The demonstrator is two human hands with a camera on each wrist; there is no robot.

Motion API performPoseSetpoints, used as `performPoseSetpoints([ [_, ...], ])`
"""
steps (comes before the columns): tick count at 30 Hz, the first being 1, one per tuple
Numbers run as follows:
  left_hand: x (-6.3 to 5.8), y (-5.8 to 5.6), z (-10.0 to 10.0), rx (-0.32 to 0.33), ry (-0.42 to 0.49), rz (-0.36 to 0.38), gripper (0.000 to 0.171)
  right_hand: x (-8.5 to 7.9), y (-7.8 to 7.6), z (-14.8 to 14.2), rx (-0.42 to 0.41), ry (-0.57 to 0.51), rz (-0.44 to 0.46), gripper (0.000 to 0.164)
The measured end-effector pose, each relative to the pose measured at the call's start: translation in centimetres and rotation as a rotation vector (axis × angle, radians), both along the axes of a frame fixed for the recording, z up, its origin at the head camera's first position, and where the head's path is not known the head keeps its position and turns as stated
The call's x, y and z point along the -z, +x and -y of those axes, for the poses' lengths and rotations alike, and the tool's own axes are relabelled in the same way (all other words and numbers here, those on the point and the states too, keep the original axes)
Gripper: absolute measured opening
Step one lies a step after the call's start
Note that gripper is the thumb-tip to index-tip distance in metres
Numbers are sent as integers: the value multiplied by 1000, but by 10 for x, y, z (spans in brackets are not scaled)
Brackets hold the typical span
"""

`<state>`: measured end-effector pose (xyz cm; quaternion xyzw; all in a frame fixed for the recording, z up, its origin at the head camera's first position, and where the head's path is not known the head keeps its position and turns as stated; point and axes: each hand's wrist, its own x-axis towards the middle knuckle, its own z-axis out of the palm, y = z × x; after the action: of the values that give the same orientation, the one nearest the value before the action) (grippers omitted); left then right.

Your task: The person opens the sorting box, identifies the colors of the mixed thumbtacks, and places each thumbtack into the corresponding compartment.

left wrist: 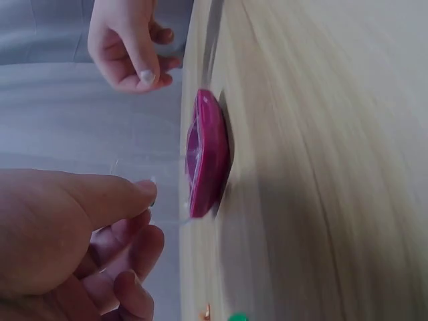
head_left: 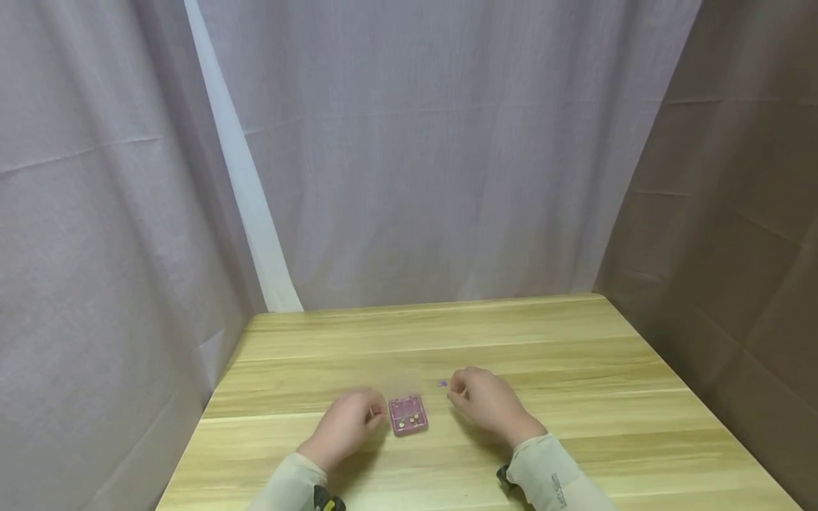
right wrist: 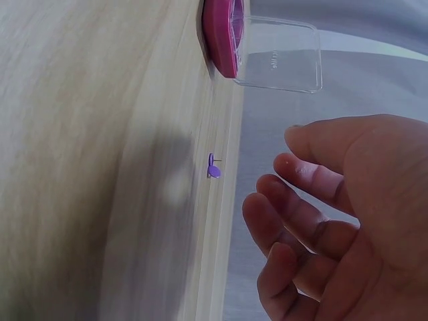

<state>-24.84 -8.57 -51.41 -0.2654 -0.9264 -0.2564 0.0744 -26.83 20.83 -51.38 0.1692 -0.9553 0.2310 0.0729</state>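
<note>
A small pink box (head_left: pixel 408 414) lies on the table between the hands, its clear lid (right wrist: pixel 281 57) raised. Several little pale, round-headed pieces show in its near compartments. Just left of the box, my left hand (head_left: pixel 348 426) brings thumb and index finger together. Between those fingertips the left wrist view shows a tiny dark green piece, apparently a thumbtack (left wrist: pixel 153 202), mostly hidden. Right of the box, my right hand (head_left: pixel 488 402) hovers above the table with loosely bent fingers and nothing between them. Purple thumbtacks (right wrist: pixel 213 171) lie on the wood near its fingertips.
Orange (left wrist: pixel 206 313) and green (left wrist: pixel 237 317) small pieces sit on the table under the left hand, cut off by the frame edge. The wooden table (head_left: pixel 575 355) is bordered by grey curtains (head_left: pixel 447 177) at the back and sides.
</note>
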Motion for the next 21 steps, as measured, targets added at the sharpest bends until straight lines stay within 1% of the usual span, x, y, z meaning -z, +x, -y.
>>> performPoseSetpoints([
  [5, 6, -4, -13, 8, -6, 4, 6, 1, 1, 0, -4, -7, 10, 5],
  [9, 10, -6, -21, 20, -35, 3, 5, 1, 1, 0, -9, -8, 6, 5],
  [17, 12, -6, -31, 40, -85, 1, 6, 0, 3, 0, -17, -10, 0, 6],
  [21, 13, -7, -34, 45, -109, -6, 11, 1, 3, 0, -17, -8, -5, 7],
])
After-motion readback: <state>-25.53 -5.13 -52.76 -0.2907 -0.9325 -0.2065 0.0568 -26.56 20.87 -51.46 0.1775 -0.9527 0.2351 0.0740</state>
